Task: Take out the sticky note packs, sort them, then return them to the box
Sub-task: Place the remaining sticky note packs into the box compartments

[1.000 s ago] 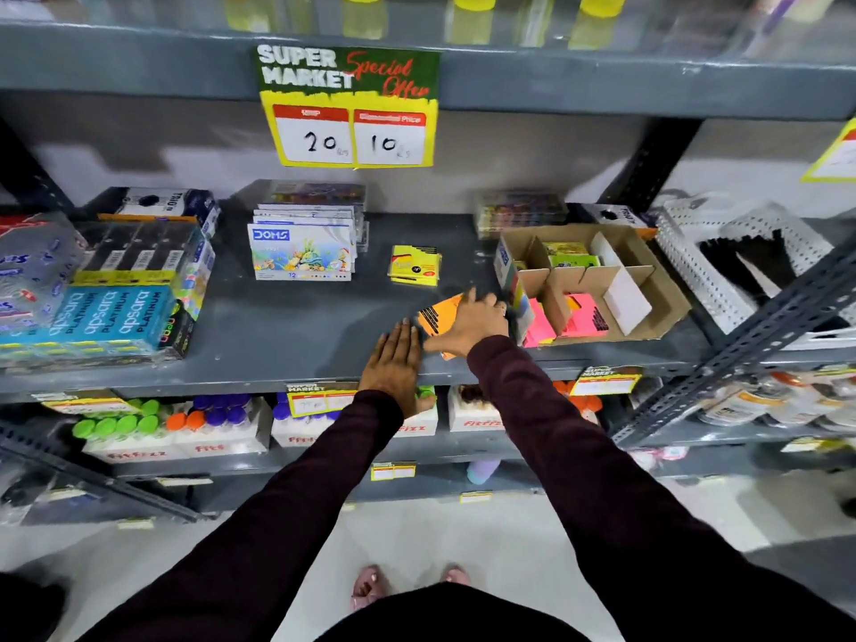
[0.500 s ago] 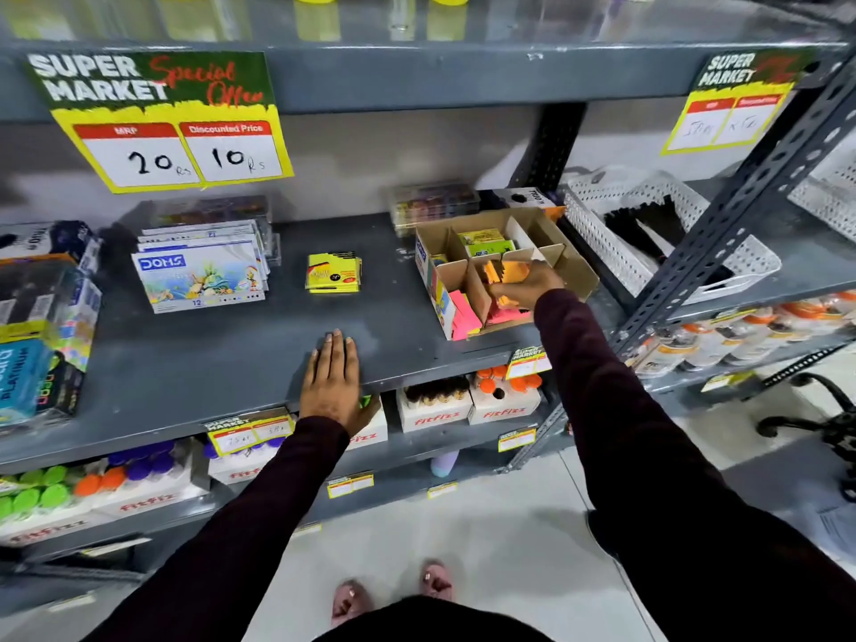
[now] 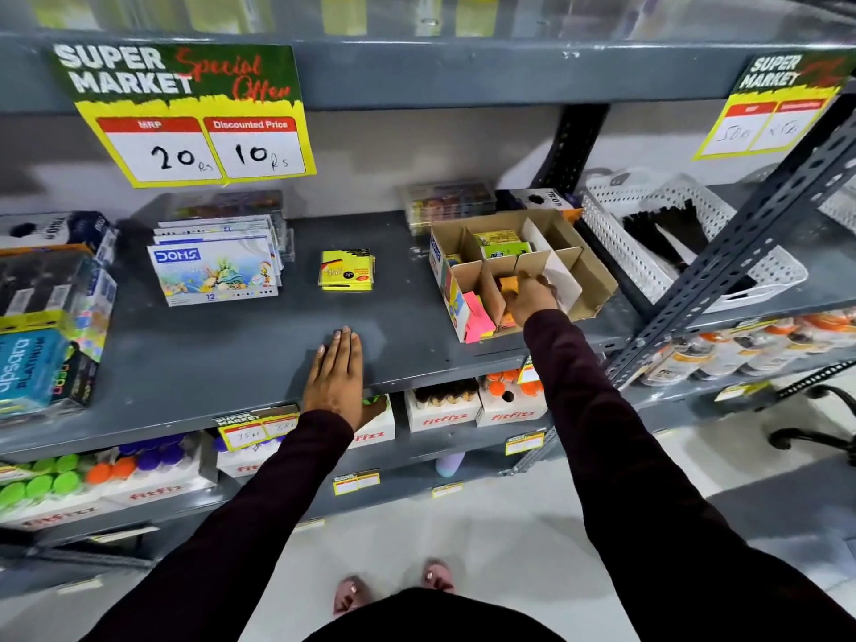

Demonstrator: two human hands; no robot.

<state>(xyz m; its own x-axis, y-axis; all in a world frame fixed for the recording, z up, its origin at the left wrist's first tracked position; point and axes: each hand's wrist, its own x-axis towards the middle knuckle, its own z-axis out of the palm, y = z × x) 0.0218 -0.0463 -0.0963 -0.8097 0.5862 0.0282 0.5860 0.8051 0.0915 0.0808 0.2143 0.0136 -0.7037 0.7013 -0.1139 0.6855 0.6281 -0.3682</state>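
A cardboard box (image 3: 597, 280) with dividers stands on the grey shelf (image 3: 222, 363) at the right. My right hand (image 3: 530, 296) is inside its front middle compartment, fingers closed on the orange sticky note packs (image 3: 508, 284). Pink packs (image 3: 477, 312) fill the front left compartment, and yellow-green packs (image 3: 502, 243) sit in a rear one. A yellow stack of sticky note packs (image 3: 346, 270) lies alone on the shelf, left of the box. My left hand (image 3: 338, 377) rests flat at the shelf's front edge with fingers extended, holding nothing.
DOMS crayon boxes (image 3: 215, 266) are stacked left of the yellow packs, with larger pencil cartons (image 3: 46, 335) at the far left. A white perforated basket (image 3: 685, 234) stands right of the box behind a slanted steel upright (image 3: 741, 252). Bottle cartons fill the shelf below.
My right hand carried the orange packs from the shelf into the box and now presses them into the front middle compartment. The left hand has stayed flat on the shelf edge. The view shifted right.
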